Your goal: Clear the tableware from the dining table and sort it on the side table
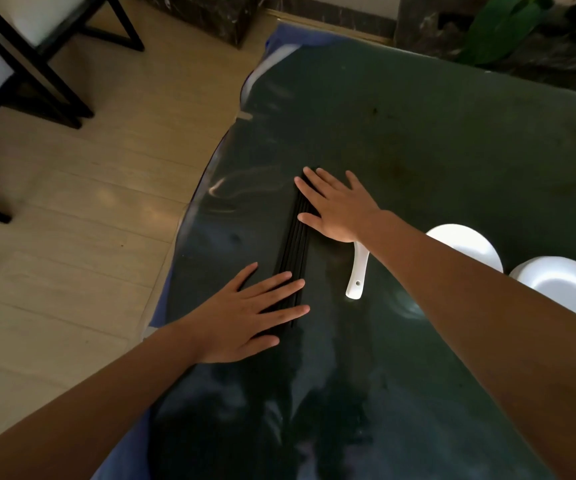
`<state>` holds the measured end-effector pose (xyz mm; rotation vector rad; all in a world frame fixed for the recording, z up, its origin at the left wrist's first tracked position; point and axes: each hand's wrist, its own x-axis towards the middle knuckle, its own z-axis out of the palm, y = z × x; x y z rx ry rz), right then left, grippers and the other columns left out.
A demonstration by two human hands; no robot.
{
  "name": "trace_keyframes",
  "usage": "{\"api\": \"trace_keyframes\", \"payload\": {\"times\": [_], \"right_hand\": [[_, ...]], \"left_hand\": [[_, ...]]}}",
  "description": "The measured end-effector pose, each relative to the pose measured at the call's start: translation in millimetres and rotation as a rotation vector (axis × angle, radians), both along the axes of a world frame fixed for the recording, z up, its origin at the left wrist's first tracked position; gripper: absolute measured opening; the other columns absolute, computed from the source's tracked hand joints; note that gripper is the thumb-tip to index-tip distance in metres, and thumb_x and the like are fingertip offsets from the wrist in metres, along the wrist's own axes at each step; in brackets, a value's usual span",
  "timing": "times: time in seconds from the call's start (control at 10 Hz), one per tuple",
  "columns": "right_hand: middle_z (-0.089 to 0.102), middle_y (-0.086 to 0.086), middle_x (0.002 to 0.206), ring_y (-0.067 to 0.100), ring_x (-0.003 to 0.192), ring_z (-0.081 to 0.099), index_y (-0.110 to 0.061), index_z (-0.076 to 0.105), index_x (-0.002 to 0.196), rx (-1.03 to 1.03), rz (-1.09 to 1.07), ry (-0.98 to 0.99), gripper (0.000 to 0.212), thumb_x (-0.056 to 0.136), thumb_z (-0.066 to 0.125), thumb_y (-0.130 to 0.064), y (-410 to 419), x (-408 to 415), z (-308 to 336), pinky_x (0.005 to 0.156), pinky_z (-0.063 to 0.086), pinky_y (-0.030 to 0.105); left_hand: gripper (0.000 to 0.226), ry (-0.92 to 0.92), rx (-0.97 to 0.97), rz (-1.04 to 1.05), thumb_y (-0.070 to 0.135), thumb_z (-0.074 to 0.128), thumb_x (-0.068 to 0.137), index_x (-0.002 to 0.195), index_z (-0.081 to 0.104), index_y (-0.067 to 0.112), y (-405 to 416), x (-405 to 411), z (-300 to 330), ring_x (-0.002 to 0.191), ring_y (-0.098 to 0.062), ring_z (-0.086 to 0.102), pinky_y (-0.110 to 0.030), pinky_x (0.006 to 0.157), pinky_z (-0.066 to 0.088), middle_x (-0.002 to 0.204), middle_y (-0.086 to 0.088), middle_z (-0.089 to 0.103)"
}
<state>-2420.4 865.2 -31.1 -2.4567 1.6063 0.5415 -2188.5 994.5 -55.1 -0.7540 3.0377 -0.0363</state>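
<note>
Black chopsticks (pixel 295 247) lie bundled on the dark glass table (pixel 435 140). Left hand (pixel 245 317) and right hand (pixel 335 206), fingers straight, press flat on opposite ends. White spoon (pixel 358 271) just beside; 2 white bowls (pixel 466 247) near.

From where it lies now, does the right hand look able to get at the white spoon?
Probably yes. The right hand lies flat on the far end of the black chopsticks, and the white spoon lies just beside its heel, handle toward the person, with nothing between them.
</note>
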Motion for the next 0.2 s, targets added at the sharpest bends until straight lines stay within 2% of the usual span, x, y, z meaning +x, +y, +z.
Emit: {"api": "trace_keyframes", "payload": {"times": [0.1, 0.2], "right_hand": [[-0.009, -0.002, 0.159, 0.016, 0.146, -0.007, -0.027, -0.006, 0.147, -0.024, -0.020, -0.021, 0.066, 0.094, 0.019, -0.055, 1, 1, 7, 0.115, 0.000, 0.052], [0.017, 0.006, 0.157, 0.021, 0.145, 0.014, -0.018, 0.018, 0.147, -0.121, -0.090, -0.135, 0.059, 0.096, 0.032, -0.044, 7, 1, 23, 0.115, 0.013, 0.051]], "left_hand": [[0.062, -0.003, 0.027, -0.003, 0.051, 0.031, 0.091, 0.147, 0.012, 0.031, 1, -3, 6, 0.142, -0.024, 0.018, -0.056, 0.109, 0.017, 0.155, -0.002, 0.021], [0.060, 0.047, 0.136, 0.120, 0.047, 0.031, 0.092, 0.147, 0.017, 0.027, -5, -11, 27, 0.142, -0.023, 0.023, -0.054, 0.112, 0.014, 0.153, -0.003, 0.028]]}}
